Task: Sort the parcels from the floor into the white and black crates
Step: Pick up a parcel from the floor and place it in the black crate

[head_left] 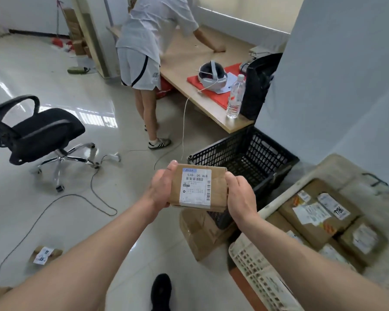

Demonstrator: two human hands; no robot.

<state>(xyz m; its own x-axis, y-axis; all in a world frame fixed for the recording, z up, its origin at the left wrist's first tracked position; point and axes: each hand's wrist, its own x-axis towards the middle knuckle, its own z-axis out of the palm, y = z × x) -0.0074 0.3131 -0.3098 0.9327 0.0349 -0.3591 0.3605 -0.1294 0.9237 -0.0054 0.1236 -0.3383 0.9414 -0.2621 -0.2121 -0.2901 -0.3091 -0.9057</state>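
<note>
I see both hands holding one brown parcel (198, 187) in mid-frame, label up, above the floor and just left of the near corner of the black crate (222, 153). The left hand (160, 189) grips its left edge, thumb on top and the other fingers curled underneath; the right hand (240, 198) clasps the right edge, its fingers (230, 178) wrapped round the side. The black crate sits at centre right of the frame. At lower right is the white crate (254, 268), with several taped boxes (319, 212) in it. A larger box (200, 234) lies on the floor directly below the held parcel, against the black crate. Another small parcel (44, 254) lies on the floor at lower left. An office chair (38, 135) stands at left, and a second person (148, 41) leans over the worktop (189, 59) at the top, which carries a headset (211, 75) and a bottle (235, 97).
</note>
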